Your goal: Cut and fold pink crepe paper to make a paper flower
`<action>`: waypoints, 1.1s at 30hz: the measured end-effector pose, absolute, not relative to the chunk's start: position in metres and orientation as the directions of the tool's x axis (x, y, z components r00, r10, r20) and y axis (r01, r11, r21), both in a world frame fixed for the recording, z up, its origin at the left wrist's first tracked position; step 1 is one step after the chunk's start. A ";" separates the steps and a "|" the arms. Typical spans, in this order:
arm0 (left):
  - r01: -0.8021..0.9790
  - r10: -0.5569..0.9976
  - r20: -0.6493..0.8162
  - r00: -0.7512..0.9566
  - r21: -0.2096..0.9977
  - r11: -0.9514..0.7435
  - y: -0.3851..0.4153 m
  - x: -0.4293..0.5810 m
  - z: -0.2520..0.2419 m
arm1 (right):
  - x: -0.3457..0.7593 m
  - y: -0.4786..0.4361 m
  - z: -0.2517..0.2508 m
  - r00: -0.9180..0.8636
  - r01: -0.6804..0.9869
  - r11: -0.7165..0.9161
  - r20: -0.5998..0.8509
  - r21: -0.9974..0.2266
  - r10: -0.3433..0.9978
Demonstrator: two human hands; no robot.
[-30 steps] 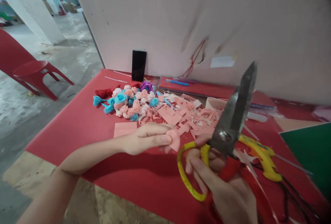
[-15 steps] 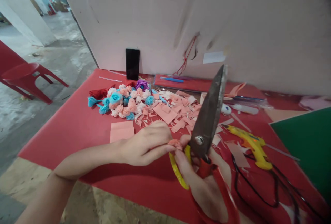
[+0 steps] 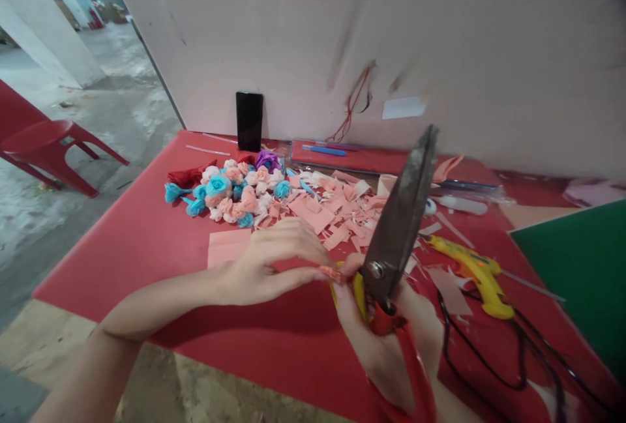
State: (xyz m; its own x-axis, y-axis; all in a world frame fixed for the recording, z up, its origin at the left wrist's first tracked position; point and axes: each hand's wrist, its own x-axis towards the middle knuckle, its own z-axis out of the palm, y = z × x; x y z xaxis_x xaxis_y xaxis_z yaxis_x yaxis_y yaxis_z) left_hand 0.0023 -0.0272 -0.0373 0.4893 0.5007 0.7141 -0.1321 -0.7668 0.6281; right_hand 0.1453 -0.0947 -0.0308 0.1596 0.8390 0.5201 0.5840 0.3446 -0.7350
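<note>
My left hand (image 3: 281, 260) pinches one end of a small rolled piece of pink crepe paper (image 3: 331, 272) over the table's front part. The thumb and fingertips of my right hand (image 3: 391, 338) meet its other end. Hooked in that same hand is a pair of scissors (image 3: 398, 224), red and yellow at the handles, its dark blades together and pointing up and away. Behind my left wrist lies a pink paper square (image 3: 227, 247). Cut pink scraps (image 3: 337, 208) are heaped beyond my hands, beside a pile of blue, pink and white paper roses (image 3: 235, 191).
A yellow glue gun (image 3: 474, 273) with a black cord lies on the red table (image 3: 112, 253) at the right, near a green board (image 3: 577, 266). A phone (image 3: 249, 121) leans on the wall panel. A red chair (image 3: 44, 139) stands at left.
The pink paper has turned between my fingers and looks narrower. My right hand and the scissors have shifted slightly right, with the blades tilting further right.
</note>
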 end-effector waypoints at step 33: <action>-0.304 0.633 0.675 0.380 0.737 -0.603 -0.026 0.006 -0.050 | 0.148 -0.095 -0.022 -0.107 -0.092 -0.147 -0.137 -0.985 0.985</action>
